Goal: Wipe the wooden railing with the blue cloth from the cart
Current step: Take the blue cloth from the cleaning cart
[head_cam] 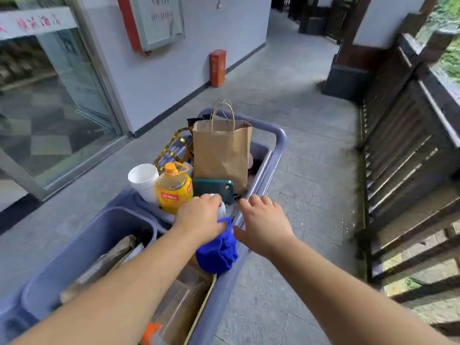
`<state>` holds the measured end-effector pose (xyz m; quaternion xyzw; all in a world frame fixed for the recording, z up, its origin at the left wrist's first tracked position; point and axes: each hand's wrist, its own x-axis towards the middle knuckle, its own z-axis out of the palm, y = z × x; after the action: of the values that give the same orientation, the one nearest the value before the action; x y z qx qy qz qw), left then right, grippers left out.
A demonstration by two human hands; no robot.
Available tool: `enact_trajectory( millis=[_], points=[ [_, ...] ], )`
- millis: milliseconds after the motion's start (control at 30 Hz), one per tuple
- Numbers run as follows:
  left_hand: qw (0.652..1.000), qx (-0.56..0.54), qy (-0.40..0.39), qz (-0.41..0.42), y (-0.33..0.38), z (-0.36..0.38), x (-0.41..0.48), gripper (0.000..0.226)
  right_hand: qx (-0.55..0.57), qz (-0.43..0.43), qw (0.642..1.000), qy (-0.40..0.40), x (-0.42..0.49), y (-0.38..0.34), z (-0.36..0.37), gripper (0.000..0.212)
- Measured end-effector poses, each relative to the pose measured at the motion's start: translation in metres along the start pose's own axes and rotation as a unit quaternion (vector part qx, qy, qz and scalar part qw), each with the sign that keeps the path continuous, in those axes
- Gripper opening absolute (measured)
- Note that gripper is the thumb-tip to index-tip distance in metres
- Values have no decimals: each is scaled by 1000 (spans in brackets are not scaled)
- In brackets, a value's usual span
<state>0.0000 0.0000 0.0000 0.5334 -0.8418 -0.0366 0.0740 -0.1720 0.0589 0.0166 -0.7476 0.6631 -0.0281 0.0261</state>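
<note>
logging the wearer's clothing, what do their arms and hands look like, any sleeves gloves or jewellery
Both forearms are bare as far as the frame shows: no sleeves in view. The left hand and right hand wear no gloves, and no watch, bracelet or ring is visible on either.

Head view — looks forward and down, close over the cart [278,143].

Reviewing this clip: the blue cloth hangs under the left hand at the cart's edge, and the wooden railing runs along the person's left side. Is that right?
Not quite. The wooden railing runs along the person's right side, not the left; the head view shows it at the right edge, while glass doors and a wall are on the left. The rest holds: the blue cloth hangs under the left hand at the cart edge.
</note>
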Motion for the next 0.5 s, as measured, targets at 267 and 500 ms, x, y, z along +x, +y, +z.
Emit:
enact_trajectory(
  millis=[267,500],
  points=[
    [986,-63,-148,-39,-13,57,-18,20,10,-2,995,-94,-8,-10,60,53],
    [970,-235,-49,-21,12,4,-3,9,64,41,995,-65,-22,12,46,72]
  ],
)
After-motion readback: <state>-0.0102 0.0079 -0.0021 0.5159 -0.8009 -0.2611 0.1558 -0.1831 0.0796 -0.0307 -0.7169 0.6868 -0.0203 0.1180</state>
